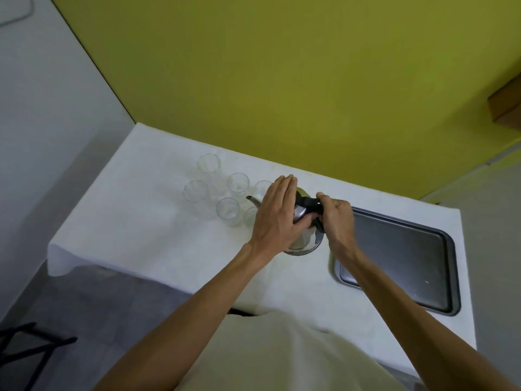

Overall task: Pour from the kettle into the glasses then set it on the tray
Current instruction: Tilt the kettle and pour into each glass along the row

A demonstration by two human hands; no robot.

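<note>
Steel kettle (302, 241) stands on bench (158, 238), between glasses (238, 184) and tray (400, 249). Left hand (277, 213) lies flat on the lid, fingers together. Right hand (337, 218) fingers curl round the handle. Glasses look empty, so pouring and tray placement remain.

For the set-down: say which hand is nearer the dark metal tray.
Right. The right hand grips the steel kettle beside the tray; the left hand rests on its top, farther left.

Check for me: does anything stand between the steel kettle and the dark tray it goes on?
Nothing visible does. The steel kettle with the black handle is just left of the dark grey metal tray, only white cloth between. The clear glasses stand on its other side.
</note>
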